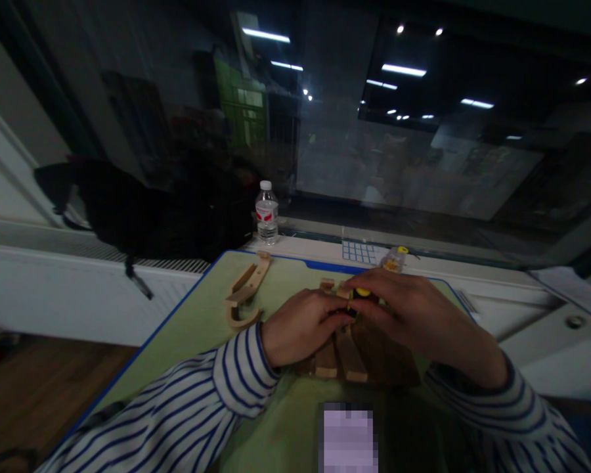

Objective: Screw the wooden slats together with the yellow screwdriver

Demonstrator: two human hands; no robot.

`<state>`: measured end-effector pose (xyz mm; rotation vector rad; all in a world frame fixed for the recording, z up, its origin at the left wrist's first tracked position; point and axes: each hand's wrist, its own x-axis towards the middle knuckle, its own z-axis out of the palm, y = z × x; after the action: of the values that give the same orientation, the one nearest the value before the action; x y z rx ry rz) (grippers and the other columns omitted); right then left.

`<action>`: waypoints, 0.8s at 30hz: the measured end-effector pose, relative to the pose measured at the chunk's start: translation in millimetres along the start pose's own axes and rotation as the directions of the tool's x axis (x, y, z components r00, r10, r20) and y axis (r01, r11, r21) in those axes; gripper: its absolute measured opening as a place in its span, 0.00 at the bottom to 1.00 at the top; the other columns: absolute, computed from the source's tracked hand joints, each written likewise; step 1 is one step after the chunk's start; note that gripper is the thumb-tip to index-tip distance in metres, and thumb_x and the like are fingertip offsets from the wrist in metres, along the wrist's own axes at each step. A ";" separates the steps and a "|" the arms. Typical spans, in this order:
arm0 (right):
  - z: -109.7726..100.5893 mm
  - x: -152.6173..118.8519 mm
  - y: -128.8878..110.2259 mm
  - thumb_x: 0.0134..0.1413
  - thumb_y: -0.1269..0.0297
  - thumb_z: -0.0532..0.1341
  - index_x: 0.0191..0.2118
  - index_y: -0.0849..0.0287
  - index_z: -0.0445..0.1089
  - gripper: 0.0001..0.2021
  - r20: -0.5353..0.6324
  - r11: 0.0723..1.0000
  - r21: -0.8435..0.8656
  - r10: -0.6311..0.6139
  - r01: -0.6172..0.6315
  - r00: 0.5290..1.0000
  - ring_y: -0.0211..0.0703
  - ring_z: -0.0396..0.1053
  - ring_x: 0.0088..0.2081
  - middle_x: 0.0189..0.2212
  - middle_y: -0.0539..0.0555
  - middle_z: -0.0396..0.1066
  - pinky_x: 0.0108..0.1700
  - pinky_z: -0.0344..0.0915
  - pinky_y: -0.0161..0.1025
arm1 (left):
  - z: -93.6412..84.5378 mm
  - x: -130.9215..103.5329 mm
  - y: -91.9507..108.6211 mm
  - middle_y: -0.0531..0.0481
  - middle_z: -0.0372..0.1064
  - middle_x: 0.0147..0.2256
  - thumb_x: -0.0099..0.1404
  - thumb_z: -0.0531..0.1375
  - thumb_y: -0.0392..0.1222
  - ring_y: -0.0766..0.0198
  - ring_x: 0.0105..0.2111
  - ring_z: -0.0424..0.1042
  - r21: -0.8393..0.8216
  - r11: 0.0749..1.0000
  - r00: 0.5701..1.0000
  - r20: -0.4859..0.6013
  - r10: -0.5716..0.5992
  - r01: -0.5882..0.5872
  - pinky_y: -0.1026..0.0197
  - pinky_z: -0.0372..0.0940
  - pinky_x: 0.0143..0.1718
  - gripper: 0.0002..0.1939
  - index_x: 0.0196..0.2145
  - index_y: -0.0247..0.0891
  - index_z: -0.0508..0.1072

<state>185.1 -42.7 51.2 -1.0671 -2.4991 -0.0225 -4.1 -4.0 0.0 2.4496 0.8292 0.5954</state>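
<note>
My right hand (404, 309) is closed around the handle of a short black-and-yellow screwdriver (363, 292), held above the wooden parts; its tip is hidden. Right beside it, the fingers of my left hand (305, 322) are pinched together at the tool's lower end, and what they grip is covered. Under both hands, a brown board (391, 358) lies on the green table, with two light wooden strips on it: a left strip (326, 363) and a right strip (352, 361) with a dark hole. Further left lies a curved wooden piece (249, 289) with holes and a hooked end.
The green table (192, 355) has a blue edge. Behind it, on the sill, stand a water bottle (266, 213), a blue-gridded clear tray (359, 252) and a small clear yellow-topped container (394, 259). A black bag (177, 210) rests at left, and papers (574, 289) lie at right.
</note>
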 end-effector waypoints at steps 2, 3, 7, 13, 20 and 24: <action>0.0 0.1 0.3 0.61 0.64 0.55 0.50 0.58 0.65 0.13 -0.001 1.000 -0.002 0.002 -0.002 1.000 0.42 0.70 0.46 0.45 0.54 0.72 0.47 0.66 0.42 | -0.5 0.1 0.4 0.49 0.74 0.39 0.67 0.52 0.39 0.62 0.40 0.72 0.000 1.000 1.000 0.003 0.004 -0.004 0.62 0.63 0.41 0.12 0.41 0.40 0.74; -0.1 0.1 0.5 0.61 0.64 0.55 0.50 0.58 0.65 0.13 0.000 1.000 -0.003 0.003 -0.003 1.000 0.42 0.69 0.46 0.45 0.54 0.72 0.47 0.66 0.42 | -0.8 0.1 0.5 0.49 0.74 0.38 0.67 0.52 0.39 0.62 0.39 0.72 0.000 1.000 1.000 0.005 0.005 -0.005 0.62 0.63 0.40 0.12 0.41 0.39 0.74; -0.5 0.6 1.0 0.62 0.63 0.54 0.50 0.58 0.65 0.13 0.003 1.000 -0.001 -0.002 0.002 1.000 0.42 0.69 0.45 0.44 0.54 0.72 0.46 0.66 0.42 | -0.8 -0.2 0.9 0.50 0.74 0.36 0.66 0.53 0.39 0.62 0.37 0.72 0.005 1.000 1.000 -0.013 -0.001 0.001 0.63 0.63 0.38 0.11 0.40 0.40 0.74; -0.2 1.4 -0.4 0.62 0.63 0.54 0.49 0.58 0.65 0.12 -0.003 1.000 0.009 -0.006 0.006 1.000 0.42 0.70 0.43 0.43 0.55 0.72 0.44 0.67 0.42 | 0.1 -0.7 3.2 0.51 0.75 0.34 0.62 0.58 0.46 0.61 0.35 0.72 0.050 0.996 0.996 -0.060 -0.073 0.076 0.61 0.62 0.38 0.11 0.40 0.42 0.75; 0.4 0.5 -1.5 0.61 0.61 0.54 0.51 0.58 0.64 0.15 -0.034 1.000 -0.022 -0.011 0.011 0.999 0.45 0.70 0.45 0.46 0.58 0.71 0.45 0.68 0.44 | 0.3 -0.5 5.2 0.52 0.75 0.33 0.63 0.57 0.44 0.63 0.33 0.72 0.065 0.994 0.994 -0.070 -0.080 0.084 0.64 0.61 0.35 0.08 0.36 0.41 0.75; 0.1 -2.0 -0.2 0.60 0.63 0.55 0.55 0.59 0.61 0.18 -0.069 0.999 -0.034 -0.039 0.037 0.997 0.45 0.69 0.49 0.50 0.58 0.69 0.49 0.67 0.44 | 0.1 -1.1 3.4 0.51 0.74 0.32 0.63 0.57 0.45 0.63 0.32 0.71 0.052 0.995 0.994 -0.070 -0.082 0.085 0.64 0.61 0.34 0.09 0.35 0.40 0.75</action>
<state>186.2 -44.3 50.4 -1.0142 -2.4642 -0.1103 -3.3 -7.2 1.6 2.4422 0.9828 0.6361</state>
